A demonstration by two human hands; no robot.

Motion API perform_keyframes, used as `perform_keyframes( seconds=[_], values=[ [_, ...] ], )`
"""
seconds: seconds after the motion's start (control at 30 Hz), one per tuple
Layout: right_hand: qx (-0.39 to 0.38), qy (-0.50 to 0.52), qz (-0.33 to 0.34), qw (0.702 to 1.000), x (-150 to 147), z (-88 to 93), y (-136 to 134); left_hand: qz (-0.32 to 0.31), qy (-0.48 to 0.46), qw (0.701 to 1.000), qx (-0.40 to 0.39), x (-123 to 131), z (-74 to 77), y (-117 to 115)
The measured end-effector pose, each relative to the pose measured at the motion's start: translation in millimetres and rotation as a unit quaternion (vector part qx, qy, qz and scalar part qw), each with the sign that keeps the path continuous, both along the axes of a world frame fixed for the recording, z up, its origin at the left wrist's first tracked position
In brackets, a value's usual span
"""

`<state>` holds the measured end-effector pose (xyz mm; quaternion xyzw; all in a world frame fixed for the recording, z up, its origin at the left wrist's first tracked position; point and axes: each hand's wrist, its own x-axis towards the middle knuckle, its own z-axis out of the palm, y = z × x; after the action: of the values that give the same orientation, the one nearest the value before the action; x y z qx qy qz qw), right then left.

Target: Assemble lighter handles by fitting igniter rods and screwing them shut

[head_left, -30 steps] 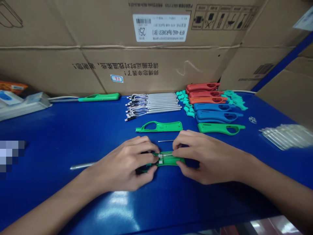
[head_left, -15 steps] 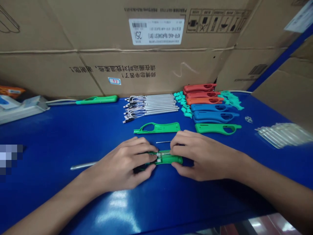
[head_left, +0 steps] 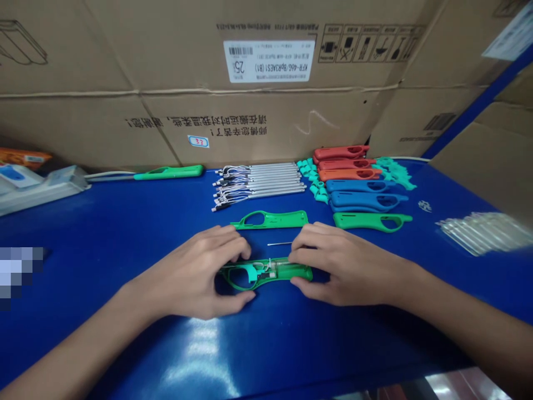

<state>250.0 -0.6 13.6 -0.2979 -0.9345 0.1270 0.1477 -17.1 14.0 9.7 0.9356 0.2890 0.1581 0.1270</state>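
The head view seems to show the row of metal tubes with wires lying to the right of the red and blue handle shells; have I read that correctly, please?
Not quite: in the head view, the row of metal tubes with wires lies to the left of the red handle shells and blue handle shells, not to the right.

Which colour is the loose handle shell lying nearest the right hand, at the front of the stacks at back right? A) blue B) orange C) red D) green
D. The green handle shell lies just beyond the right hand; the blue handle shells sit farther back.
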Motion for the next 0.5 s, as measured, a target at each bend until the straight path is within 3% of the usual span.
perform_keyframes(
  seconds=[0.5],
  values=[
    [0.003, -0.013, 0.012, 1.000, 0.0, -1.2, 1.0, -0.004, -0.005, 1.000, -0.019, -2.0, 1.1, 3.2]
  ],
)
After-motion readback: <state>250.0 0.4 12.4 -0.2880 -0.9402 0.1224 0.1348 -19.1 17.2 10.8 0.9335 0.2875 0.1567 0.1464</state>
